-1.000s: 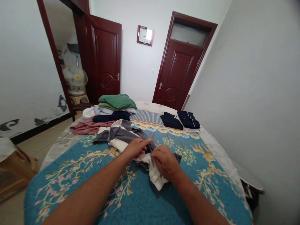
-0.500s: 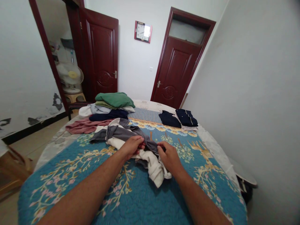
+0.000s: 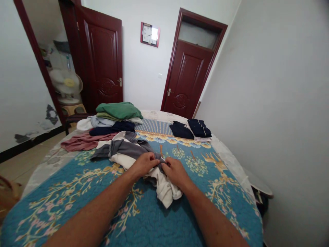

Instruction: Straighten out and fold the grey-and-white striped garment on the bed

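A crumpled grey and white garment (image 3: 131,148) lies across the middle of the blue patterned cloth (image 3: 108,192); its exact kind is hard to make out. My left hand (image 3: 147,164) is closed, pinching the grey fabric at its right part. Close beside it, my right hand (image 3: 176,171) also pinches the grey fabric, with the fingertips of both hands nearly touching. A small white bit shows between them. Below the hands, the bunched white part (image 3: 164,190) of the garment hangs down onto the cloth.
Behind the garment, at the left, are a pink garment (image 3: 84,141), a navy garment (image 3: 113,128) and a pile topped by a green garment (image 3: 119,110). Folded navy clothes (image 3: 199,128) sit at the far right. A wall (image 3: 277,103) rises close to the table's right side.
My right hand has come left toward my left hand, so the grey stretch of fabric between them is shorter. The whole view has shifted slightly to the right.
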### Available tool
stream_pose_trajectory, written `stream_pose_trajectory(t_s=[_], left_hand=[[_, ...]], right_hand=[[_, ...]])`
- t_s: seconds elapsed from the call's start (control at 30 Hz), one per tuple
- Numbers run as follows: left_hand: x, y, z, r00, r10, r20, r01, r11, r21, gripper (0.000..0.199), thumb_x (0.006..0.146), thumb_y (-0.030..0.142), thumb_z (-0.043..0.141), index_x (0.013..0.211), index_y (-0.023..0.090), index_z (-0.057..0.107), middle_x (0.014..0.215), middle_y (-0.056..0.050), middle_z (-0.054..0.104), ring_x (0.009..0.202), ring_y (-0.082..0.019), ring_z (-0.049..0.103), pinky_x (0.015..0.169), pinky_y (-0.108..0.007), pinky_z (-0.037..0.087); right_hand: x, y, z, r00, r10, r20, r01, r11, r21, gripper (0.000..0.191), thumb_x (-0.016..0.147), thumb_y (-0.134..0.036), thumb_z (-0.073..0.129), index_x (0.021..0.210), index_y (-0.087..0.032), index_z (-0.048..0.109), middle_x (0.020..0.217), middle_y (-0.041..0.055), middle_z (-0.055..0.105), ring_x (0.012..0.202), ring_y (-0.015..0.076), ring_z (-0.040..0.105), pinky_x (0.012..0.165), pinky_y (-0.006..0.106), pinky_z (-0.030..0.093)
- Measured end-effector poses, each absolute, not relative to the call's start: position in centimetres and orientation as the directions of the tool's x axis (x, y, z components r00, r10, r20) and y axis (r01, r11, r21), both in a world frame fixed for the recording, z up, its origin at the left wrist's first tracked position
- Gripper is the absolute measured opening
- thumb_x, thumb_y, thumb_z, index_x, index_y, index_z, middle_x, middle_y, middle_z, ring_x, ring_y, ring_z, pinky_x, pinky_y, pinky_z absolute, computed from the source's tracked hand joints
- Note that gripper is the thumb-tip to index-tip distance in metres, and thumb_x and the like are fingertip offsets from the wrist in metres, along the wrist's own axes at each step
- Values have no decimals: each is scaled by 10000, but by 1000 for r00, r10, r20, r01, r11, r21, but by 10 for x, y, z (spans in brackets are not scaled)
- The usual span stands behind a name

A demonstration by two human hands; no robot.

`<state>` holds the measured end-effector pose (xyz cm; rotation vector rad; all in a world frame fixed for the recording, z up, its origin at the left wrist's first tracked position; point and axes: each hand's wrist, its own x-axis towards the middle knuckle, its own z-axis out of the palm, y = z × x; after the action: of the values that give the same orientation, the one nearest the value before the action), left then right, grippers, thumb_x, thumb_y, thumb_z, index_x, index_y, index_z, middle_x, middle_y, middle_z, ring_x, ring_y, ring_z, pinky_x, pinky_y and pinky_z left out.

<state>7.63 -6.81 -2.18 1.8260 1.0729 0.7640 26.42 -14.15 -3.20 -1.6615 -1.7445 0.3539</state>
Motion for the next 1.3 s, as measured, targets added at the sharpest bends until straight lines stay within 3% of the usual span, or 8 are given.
stream_pose_trajectory(t_s=[0.17,0.43,0.57,0.83,0.93,1.0,1.13,1.3], left_hand=[[75,-72,-12,439,898,-28,281,-108,954,269,759,476,663,755,215,600,734,-14,700,500,-130,481,477,-265,339],[82,-73,-14,414,909,-44,387,-132,912,449,769,652,666,744,210,588,631,-5,640,516,-141,478,485,-263,312],[81,-72,-16,482,874,-67,321,-106,941,385,761,556,679,845,180,665,660,11,627,512,-123,441,491,-254,285],[84,-75,-19,434,899,-57,200,-34,979,230,767,353,669,911,178,707,678,19,637,466,-101,412,454,-235,273],[87,-72,-23,348,937,-28,17,23,1000,145,730,277,690,846,191,674,682,29,624,529,-113,502,494,-215,376],[87,-68,-22,302,953,-23,-188,84,979,142,672,207,710,788,190,630,720,20,643,639,-139,603,594,-231,503],[75,-57,-9,302,953,-17,-518,180,836,221,622,98,721,795,177,608,760,6,671,696,-151,654,693,-286,604],[53,-42,10,212,977,5,-665,140,734,467,607,-6,621,1033,170,689,943,-42,762,786,-191,731,742,-325,653]], right_hand=[[287,-130,-29,263,930,255,599,50,-799,297,917,-367,594,658,-230,548,647,-28,548,702,170,536,654,269,364],[265,-143,-26,-19,941,339,508,301,-807,262,941,-381,624,740,-225,564,680,-55,501,683,133,476,663,254,358],[269,-140,-29,13,954,299,349,276,-896,265,943,-422,641,783,-222,574,697,-60,491,675,129,453,642,256,351],[269,-140,-28,-65,954,293,306,299,-904,248,927,-429,667,803,-218,628,730,-53,548,705,133,484,677,264,370],[277,-129,-33,122,957,263,195,236,-952,290,886,-463,699,758,-215,617,682,-54,543,670,133,486,647,259,384],[292,-117,-39,340,924,178,-14,194,-981,302,837,-479,731,747,-221,601,633,-60,535,610,130,485,607,256,410],[348,-100,-44,621,782,-44,-435,298,-849,268,779,-378,786,785,-236,559,593,-77,541,532,123,523,564,249,496],[433,-112,-35,846,520,-115,-392,463,-795,273,876,-335,720,782,-250,477,550,-100,496,493,106,548,568,219,536]])
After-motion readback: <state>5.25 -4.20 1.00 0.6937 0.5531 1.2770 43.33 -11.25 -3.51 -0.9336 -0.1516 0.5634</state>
